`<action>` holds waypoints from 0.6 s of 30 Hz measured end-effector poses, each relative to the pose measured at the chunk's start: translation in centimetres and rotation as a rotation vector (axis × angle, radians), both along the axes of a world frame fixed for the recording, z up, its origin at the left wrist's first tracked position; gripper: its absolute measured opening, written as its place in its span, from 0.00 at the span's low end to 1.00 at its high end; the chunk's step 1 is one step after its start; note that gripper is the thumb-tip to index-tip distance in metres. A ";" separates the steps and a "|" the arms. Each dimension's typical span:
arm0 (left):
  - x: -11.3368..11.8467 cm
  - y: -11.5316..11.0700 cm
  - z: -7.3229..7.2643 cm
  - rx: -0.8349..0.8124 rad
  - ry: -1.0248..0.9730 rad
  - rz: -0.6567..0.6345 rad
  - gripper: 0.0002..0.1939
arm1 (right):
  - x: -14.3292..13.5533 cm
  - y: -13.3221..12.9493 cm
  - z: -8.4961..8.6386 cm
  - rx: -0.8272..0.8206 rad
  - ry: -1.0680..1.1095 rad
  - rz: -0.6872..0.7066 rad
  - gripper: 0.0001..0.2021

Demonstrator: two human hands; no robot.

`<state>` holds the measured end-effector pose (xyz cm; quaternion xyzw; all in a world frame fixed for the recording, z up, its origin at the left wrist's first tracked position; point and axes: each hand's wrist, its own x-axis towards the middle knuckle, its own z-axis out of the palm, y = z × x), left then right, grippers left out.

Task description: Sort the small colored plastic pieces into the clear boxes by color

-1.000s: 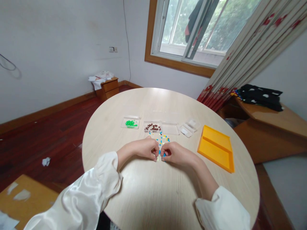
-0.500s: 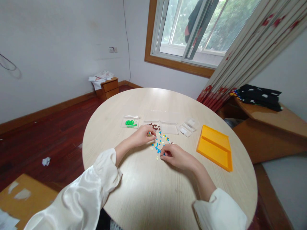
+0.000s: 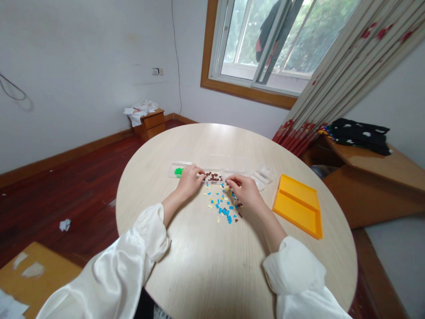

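Note:
My left hand [image 3: 191, 180] is at the left end of a clear plastic box holding small brown building bricks [image 3: 213, 177], its fingers pinched together. Whatever lies between those fingertips is too small to make out. To the right, my right hand [image 3: 246, 189] is also pinched, just off the box's near right corner; a dark speck shows at its fingertips, too small to name. Loose blue bricks [image 3: 225, 212] and scattered yellow, cream and brown pieces lie on the table between and below my hands. Green bricks [image 3: 178, 172] in another clear box are partly covered by my left hand.
The clear lid half [image 3: 235, 172] lies right of the brown bricks, then a small clear case [image 3: 262, 176]. An orange two-part tray [image 3: 297, 212] sits at the right of the round wooden table [image 3: 212, 274]. A wall and window stand beyond.
My left hand has moved left and slightly away from me to the brown bricks' box. My right hand has moved forward from the loose blue bricks, uncovering several pieces.

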<state>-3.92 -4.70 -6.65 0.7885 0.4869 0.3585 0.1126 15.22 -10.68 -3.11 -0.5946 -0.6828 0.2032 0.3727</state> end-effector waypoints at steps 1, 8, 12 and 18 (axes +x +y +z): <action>0.0 0.1 0.0 0.000 0.013 -0.001 0.05 | -0.2 0.7 0.1 0.027 -0.003 -0.025 0.09; -0.2 0.5 -0.5 -0.005 0.073 -0.008 0.09 | -0.9 3.8 -0.1 0.054 -0.034 -0.056 0.11; -0.2 0.6 -0.7 -0.003 0.068 0.000 0.10 | 0.6 2.6 -0.2 0.005 -0.137 -0.022 0.11; 0.4 -0.2 0.0 0.001 0.025 -0.020 0.11 | 3.8 -1.8 0.0 -0.190 -0.289 0.084 0.08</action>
